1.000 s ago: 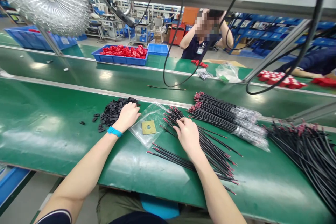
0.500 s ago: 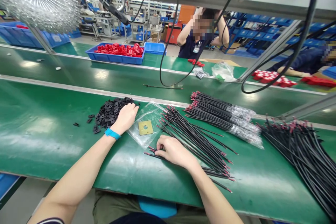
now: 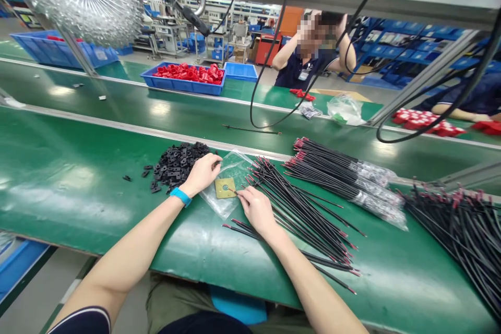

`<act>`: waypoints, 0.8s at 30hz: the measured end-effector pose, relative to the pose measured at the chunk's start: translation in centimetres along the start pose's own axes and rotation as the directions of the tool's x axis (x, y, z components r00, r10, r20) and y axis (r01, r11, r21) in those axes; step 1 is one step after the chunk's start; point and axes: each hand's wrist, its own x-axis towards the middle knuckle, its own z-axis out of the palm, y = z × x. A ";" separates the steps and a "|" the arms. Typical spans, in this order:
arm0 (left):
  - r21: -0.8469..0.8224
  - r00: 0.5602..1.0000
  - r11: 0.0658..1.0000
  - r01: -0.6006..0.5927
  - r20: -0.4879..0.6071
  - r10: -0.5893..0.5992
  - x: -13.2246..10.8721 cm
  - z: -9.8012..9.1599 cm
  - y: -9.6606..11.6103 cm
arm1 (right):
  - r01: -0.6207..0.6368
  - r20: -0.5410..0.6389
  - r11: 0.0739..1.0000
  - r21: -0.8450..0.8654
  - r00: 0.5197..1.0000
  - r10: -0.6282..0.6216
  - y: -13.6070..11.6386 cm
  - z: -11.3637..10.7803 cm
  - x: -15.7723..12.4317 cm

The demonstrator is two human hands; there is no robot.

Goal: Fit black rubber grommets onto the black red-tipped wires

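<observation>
Right hand [image 3: 257, 210] fingers pinch a black cable [image 3: 235, 192], tip over the yellow plate [image 3: 219, 194]; left hand [image 3: 202, 173] fingers pinch a small dark piece [image 3: 216, 165] near the black part pile [image 3: 177, 165]; a loose pinch could drop either.

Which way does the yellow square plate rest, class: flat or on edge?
Flat: the yellow square plate shows its broad face from above. Whether it is on or inside the clear plastic bag, I cannot tell.
</observation>
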 end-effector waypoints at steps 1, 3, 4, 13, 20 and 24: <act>-0.059 1.000 0.998 0.025 -0.002 -0.026 0.0 0.0 0.1 | 0.020 0.034 0.998 -0.063 0.999 -0.018 -0.1 -0.1 0.0; -0.188 0.994 0.977 0.105 0.009 -0.105 0.1 0.1 0.3 | 0.063 0.087 0.986 -0.154 0.995 -0.050 -0.2 -0.2 -0.1; -0.256 0.989 0.955 0.150 0.019 -0.150 0.1 0.2 0.4 | 0.078 0.099 0.982 -0.174 0.993 -0.061 -0.2 -0.3 -0.2; -0.787 0.876 0.385 0.482 0.435 -0.207 -0.6 0.5 3.9 | -0.066 -0.265 0.919 0.388 0.947 0.180 0.7 -2.0 -0.5; -0.816 0.830 0.149 0.558 0.546 -0.117 -1.5 0.9 5.4 | -0.096 -0.211 0.895 0.436 0.956 0.205 0.1 -2.9 -0.7; -0.823 0.855 0.232 0.518 0.508 -0.108 -1.3 1.1 5.0 | -0.114 -0.199 0.908 0.404 0.957 0.209 0.3 -2.8 -0.6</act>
